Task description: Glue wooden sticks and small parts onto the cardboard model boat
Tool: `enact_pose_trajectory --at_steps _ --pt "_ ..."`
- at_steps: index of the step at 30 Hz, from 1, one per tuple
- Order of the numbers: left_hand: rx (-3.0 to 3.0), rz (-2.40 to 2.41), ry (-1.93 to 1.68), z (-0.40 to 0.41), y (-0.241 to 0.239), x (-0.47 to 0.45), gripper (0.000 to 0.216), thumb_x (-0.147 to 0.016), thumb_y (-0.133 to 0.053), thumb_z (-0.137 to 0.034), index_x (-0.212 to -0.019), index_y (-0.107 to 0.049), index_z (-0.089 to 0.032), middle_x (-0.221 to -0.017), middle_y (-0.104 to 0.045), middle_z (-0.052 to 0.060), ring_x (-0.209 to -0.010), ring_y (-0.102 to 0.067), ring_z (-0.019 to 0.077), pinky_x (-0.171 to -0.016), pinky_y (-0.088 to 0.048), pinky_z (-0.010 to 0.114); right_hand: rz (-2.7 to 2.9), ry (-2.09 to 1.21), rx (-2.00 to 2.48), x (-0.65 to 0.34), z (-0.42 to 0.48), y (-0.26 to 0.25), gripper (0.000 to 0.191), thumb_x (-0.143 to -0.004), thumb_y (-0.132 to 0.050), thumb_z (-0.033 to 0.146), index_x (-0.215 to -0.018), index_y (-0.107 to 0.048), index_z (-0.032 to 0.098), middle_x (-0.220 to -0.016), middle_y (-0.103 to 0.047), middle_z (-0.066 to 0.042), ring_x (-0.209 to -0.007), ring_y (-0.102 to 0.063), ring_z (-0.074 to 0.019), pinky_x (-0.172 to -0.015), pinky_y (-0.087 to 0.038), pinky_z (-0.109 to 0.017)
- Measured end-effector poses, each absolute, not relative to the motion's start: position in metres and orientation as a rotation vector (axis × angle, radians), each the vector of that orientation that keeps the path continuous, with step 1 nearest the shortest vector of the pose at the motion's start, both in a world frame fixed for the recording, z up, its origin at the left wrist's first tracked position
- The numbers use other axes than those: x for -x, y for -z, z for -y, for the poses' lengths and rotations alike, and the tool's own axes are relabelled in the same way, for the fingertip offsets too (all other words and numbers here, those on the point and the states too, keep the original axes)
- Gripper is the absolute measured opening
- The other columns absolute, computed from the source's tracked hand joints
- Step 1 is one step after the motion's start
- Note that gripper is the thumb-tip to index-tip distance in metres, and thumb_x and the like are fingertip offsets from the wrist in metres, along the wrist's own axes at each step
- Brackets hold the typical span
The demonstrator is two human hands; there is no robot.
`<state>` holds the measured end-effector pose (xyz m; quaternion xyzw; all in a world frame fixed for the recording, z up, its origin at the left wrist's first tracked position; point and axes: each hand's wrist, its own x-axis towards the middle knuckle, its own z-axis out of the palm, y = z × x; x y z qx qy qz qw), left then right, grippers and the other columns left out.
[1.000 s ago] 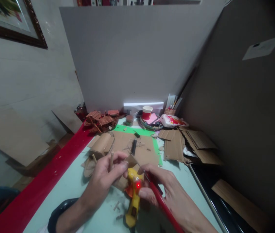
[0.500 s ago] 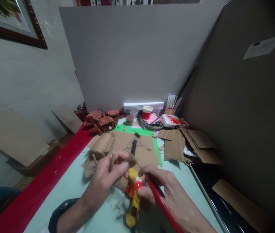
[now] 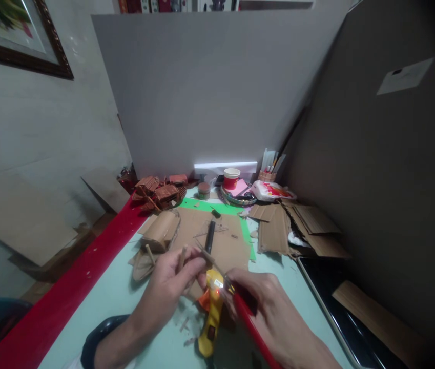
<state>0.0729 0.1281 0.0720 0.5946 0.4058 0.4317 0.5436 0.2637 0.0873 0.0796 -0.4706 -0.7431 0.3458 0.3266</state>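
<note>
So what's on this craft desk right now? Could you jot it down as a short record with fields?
Left hand: pinches a small wooden stick
Right hand: holds a red-handled tool, tip near the stick
Between the hands: yellow glue gun lying on the table
Behind: cardboard sheet with a black pen
Far edge: red paper cup, cardboard scraps

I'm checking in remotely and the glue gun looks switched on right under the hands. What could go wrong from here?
1. The yellow glue gun glows at its front end, close to the left hand and right hand; a burn seems possible.
2. The left hand pinches a small cardboard piece with fingertips close to the nozzle; hot glue may reach them.
3. Cardboard scraps crowd the table; stray glue could stick to them.
</note>
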Motion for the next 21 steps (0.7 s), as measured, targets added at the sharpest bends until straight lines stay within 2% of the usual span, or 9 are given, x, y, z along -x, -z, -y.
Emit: enact_pose_trajectory --at_steps 4,8,13,18,21 --pt "-1.537 -1.044 -1.062 -0.126 -0.071 -0.074 0.031 -0.090 -0.060 -0.030 -0.062 -0.059 -0.018 -0.059 -0.054 -0.001 -0.052 -0.041 0.0109 -0.051 -0.030 0.025 1.948 -0.862 1.305 -0.264 -0.088 -0.078 0.020 -0.088 -0.059 0.027 -0.072 -0.050 0.021 -0.065 -0.053 0.004 -0.058 -0.043 -0.0119 -0.055 -0.032 -0.024" --pt "-1.610 -1.042 -1.036 -0.126 -0.069 -0.078 0.026 -0.088 -0.059 -0.025 -0.063 -0.059 -0.018 -0.059 -0.052 -0.002 -0.058 -0.047 0.0132 -0.056 -0.035 0.025 1.945 -0.834 1.331 -0.266 -0.088 -0.081 0.021 -0.084 -0.065 0.026 -0.070 -0.050 0.022 -0.064 -0.052 0.005 -0.058 -0.043 -0.0123 -0.056 -0.032 -0.024" --pt "-1.544 -0.967 -0.988 -0.125 -0.072 -0.081 0.031 -0.088 -0.059 -0.025 -0.058 -0.054 -0.019 -0.053 -0.049 -0.004 -0.050 -0.040 0.0106 -0.051 -0.031 0.025 1.970 -0.870 1.333 -0.267 -0.084 -0.081 0.024 -0.092 -0.054 0.028 -0.069 -0.052 0.020 -0.063 -0.052 0.004 -0.057 -0.042 -0.0115 -0.055 -0.032 -0.024" --pt "-1.437 -0.856 -0.845 -0.121 -0.074 -0.086 0.029 -0.091 -0.059 -0.032 -0.069 -0.062 -0.015 -0.059 -0.059 0.000 -0.048 -0.037 0.0078 -0.046 -0.024 0.023 1.925 -0.867 1.308 -0.272 -0.081 -0.078 0.035 -0.096 -0.050 0.034 -0.065 -0.042 0.021 -0.057 -0.043 0.005 -0.052 -0.035 -0.0101 -0.050 -0.027 -0.023" --pt "-1.242 -0.748 -0.824 -0.120 -0.073 -0.087 0.025 -0.091 -0.060 -0.034 -0.076 -0.061 -0.015 -0.062 -0.064 0.002 -0.043 -0.027 0.0044 -0.042 -0.016 0.021 1.916 -0.692 1.390 -0.289 -0.091 -0.074 0.033 -0.097 -0.050 0.038 -0.068 -0.048 0.021 -0.057 -0.044 0.005 -0.052 -0.037 -0.0111 -0.052 -0.030 -0.023"
